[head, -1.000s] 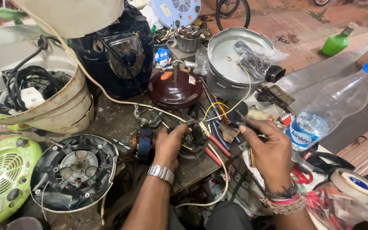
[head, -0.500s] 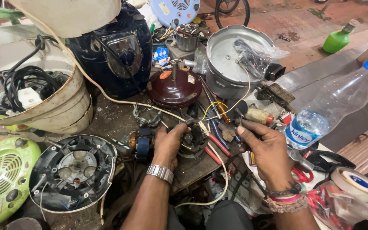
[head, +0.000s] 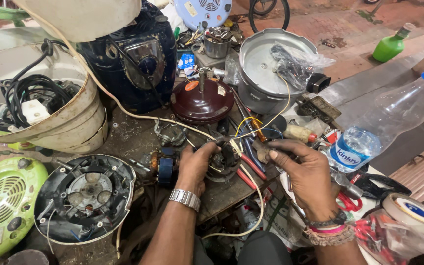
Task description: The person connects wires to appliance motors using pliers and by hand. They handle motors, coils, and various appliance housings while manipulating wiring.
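Observation:
My left hand (head: pixel 196 166), with a metal watch on the wrist, grips a small dark electric motor part (head: pixel 223 159) on the cluttered workbench (head: pixel 128 140). My right hand (head: pixel 306 172) is closed just right of it, pinching a small tool or part (head: pixel 262 147) near the motor. What exactly the fingers hold is partly hidden. A cream cable (head: pixel 251 181) runs under both hands. Red-handled pliers (head: pixel 249 169) lie between the hands.
A maroon round motor housing (head: pixel 203 101) and a steel pot (head: pixel 263 68) stand behind the hands. A plastic water bottle (head: pixel 384 122) lies at right, tape roll (head: pixel 412 212) below it. A black round appliance base (head: pixel 85 196), green fan casing (head: pixel 3 201) and cream tub (head: pixel 60 120) crowd the left.
Both hands have stayed on the motor part. The right hand's fingers have shifted slightly towards the motor; the view has moved a little.

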